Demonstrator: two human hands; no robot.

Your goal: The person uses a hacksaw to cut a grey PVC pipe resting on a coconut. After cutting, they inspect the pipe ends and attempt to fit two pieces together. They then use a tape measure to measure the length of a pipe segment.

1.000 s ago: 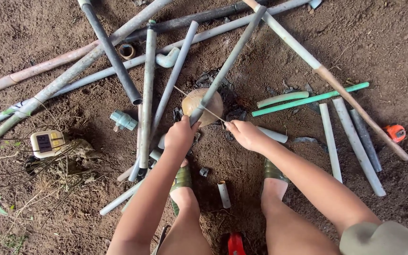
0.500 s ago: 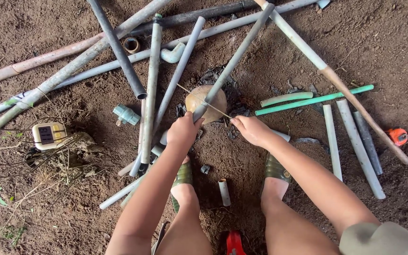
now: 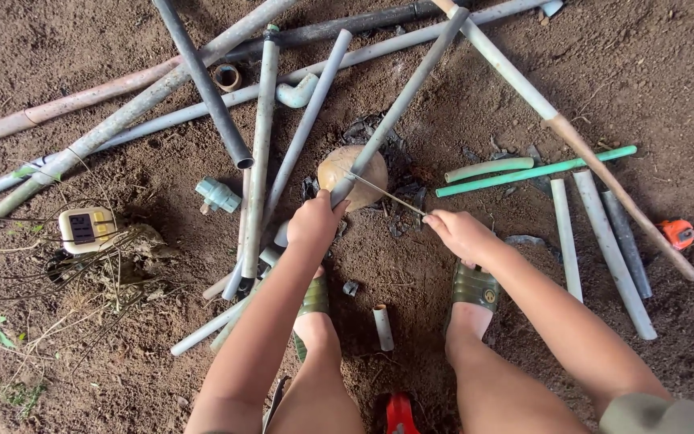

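My left hand [image 3: 315,222] grips the near end of a long grey pipe [image 3: 399,100] that slants away to the upper right and rests on a round tan stone [image 3: 359,162]. My right hand [image 3: 461,233] holds one end of a thin saw blade [image 3: 385,194], which lies across the pipe's near end just past my left hand. My feet in green sandals [image 3: 475,288] are planted on the bare dirt below both hands.
Several grey, white and green pipes lie crossed over the dirt all around. A white elbow fitting [image 3: 296,93], a teal fitting [image 3: 218,194], a short pipe offcut [image 3: 382,327], a small yellow-white device [image 3: 86,228] and an orange tape measure [image 3: 677,234] lie nearby.
The blade in my right hand has shifted slightly along the pipe end. My left hand stays clamped on the pipe. The view has drifted a little.
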